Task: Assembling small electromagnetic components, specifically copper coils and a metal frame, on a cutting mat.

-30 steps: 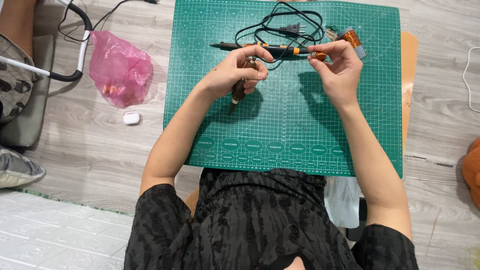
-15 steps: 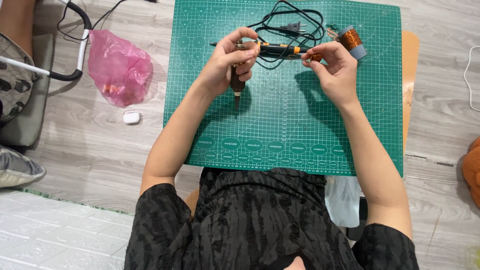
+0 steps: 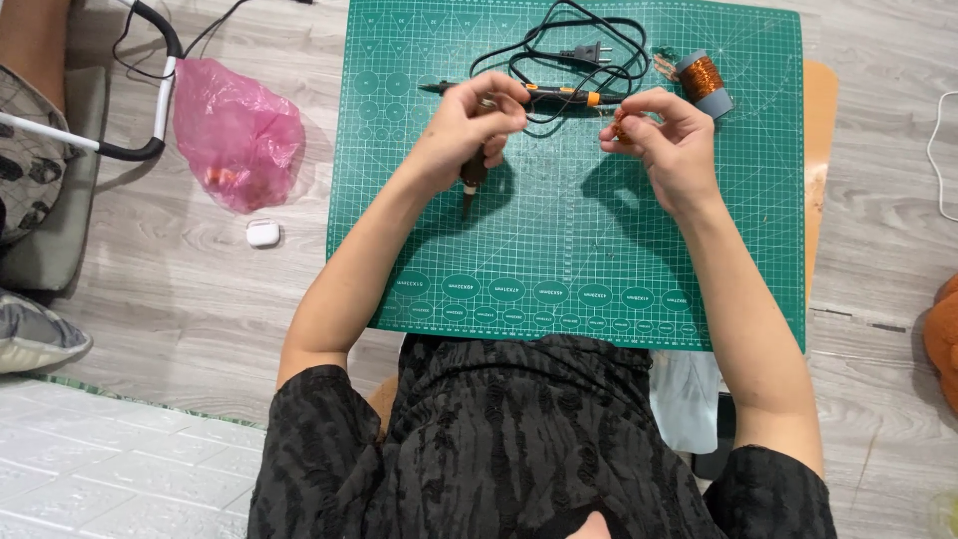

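Spool (image 3: 702, 79) nr right hand (image 3: 667, 140).

This looks like a room in a home where someone does a craft or fixes small electric things. The floor (image 3: 200, 289) is grey wood planks, like in a living room or bedroom. A green cutting mat (image 3: 569, 250) with a grid lies on a small wooden worktop (image 3: 820, 150) set low over the floor. On the mat there is a soldering iron (image 3: 559, 95) with a black cord and plug (image 3: 589, 50), and a spool of copper wire (image 3: 704, 80). Home things lie around: a pink plastic bag (image 3: 235, 130), a small white earbud case (image 3: 262, 234), a grey cushion (image 3: 40, 339) and a white tiled patch (image 3: 110, 459) of floor.
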